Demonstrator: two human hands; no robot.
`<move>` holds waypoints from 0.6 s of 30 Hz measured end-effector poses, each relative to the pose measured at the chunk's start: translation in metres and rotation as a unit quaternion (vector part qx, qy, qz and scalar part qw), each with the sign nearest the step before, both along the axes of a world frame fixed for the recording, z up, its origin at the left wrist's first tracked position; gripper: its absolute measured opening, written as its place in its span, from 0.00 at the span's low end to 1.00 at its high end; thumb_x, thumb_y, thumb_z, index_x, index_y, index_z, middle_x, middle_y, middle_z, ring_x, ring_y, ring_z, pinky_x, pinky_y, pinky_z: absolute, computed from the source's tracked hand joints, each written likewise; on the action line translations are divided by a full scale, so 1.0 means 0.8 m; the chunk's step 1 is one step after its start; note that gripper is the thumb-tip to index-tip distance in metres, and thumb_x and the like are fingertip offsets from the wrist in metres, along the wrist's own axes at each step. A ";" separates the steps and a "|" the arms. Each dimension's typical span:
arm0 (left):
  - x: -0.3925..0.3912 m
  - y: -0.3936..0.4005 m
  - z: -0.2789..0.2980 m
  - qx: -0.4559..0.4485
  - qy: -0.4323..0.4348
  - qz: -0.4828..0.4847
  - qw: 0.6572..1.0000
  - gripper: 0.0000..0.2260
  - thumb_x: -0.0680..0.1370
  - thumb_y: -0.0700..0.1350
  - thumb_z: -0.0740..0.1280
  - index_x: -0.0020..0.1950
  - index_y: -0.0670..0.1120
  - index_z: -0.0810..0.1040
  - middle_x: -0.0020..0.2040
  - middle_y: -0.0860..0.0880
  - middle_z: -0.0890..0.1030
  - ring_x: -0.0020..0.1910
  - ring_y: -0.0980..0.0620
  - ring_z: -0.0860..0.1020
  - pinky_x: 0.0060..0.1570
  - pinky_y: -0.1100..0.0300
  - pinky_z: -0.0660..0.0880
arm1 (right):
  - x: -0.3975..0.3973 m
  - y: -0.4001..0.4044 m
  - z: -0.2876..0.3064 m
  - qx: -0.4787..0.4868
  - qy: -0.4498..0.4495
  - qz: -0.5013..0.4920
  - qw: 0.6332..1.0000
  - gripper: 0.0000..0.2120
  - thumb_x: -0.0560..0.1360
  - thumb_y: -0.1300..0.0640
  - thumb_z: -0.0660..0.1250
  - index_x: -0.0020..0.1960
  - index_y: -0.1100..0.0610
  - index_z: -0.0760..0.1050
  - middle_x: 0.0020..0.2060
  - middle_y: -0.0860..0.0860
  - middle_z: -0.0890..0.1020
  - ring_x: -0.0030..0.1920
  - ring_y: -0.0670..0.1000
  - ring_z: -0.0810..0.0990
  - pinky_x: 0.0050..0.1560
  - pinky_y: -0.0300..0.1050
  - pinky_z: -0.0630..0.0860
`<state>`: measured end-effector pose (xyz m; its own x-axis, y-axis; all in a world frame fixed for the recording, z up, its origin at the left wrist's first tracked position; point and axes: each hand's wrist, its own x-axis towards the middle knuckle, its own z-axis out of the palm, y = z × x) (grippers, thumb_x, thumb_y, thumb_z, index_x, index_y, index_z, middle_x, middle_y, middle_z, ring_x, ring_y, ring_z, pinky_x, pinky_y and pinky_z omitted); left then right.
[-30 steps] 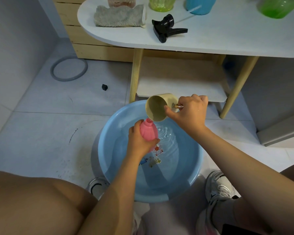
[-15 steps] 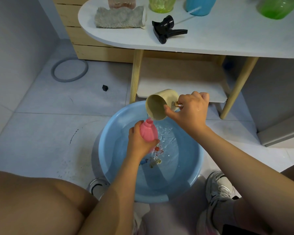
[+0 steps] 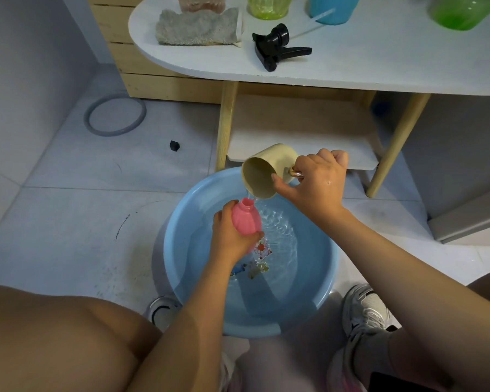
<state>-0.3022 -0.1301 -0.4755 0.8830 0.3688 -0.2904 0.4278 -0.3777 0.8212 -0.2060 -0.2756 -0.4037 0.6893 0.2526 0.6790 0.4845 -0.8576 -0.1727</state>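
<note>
My left hand [image 3: 229,236] grips a small pink bottle [image 3: 246,219] upright, its open neck pointing up, over a light blue basin [image 3: 181,250] of water on the floor. My right hand [image 3: 314,182] holds a cream cup [image 3: 266,171] by its handle, tipped down to the left. The cup's rim hangs just above the bottle's neck and a thin stream of water falls from it there. The water in the basin ripples beside the bottle.
A white table [image 3: 365,60] stands behind the basin with a black spray head [image 3: 277,46], a grey cloth [image 3: 195,28] and coloured bottles. A grey ring [image 3: 115,114] and a small black cap [image 3: 175,145] lie on the tiled floor. My knees and a white shoe [image 3: 365,309] flank the basin.
The cup has tipped slightly further and lifted a little above the bottle's neck. Both hands stay in nearly the same place.
</note>
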 end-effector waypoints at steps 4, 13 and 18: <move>0.001 -0.001 0.001 0.004 0.000 0.003 1.000 0.41 0.63 0.49 0.79 0.70 0.56 0.61 0.66 0.50 0.65 0.64 0.47 0.68 0.57 0.53 0.72 | 0.002 0.000 0.001 -0.002 -0.012 0.006 1.000 0.23 0.66 0.38 0.65 0.28 0.57 0.73 0.23 0.50 0.76 0.30 0.53 0.71 0.43 0.47 0.58; 0.004 -0.002 0.005 0.011 0.003 -0.003 1.000 0.39 0.65 0.48 0.78 0.70 0.54 0.62 0.67 0.49 0.65 0.62 0.46 0.70 0.50 0.58 0.71 | 0.004 0.000 0.001 -0.020 -0.045 0.015 0.999 0.23 0.67 0.38 0.66 0.28 0.57 0.72 0.23 0.50 0.75 0.30 0.53 0.70 0.43 0.46 0.59; 0.005 -0.002 0.006 0.005 0.009 -0.002 1.000 0.38 0.65 0.47 0.78 0.70 0.55 0.62 0.67 0.50 0.64 0.62 0.46 0.70 0.53 0.52 0.75 | 0.004 0.001 0.002 -0.031 -0.064 0.022 0.997 0.22 0.67 0.39 0.66 0.28 0.57 0.71 0.23 0.50 0.75 0.30 0.53 0.70 0.44 0.46 0.59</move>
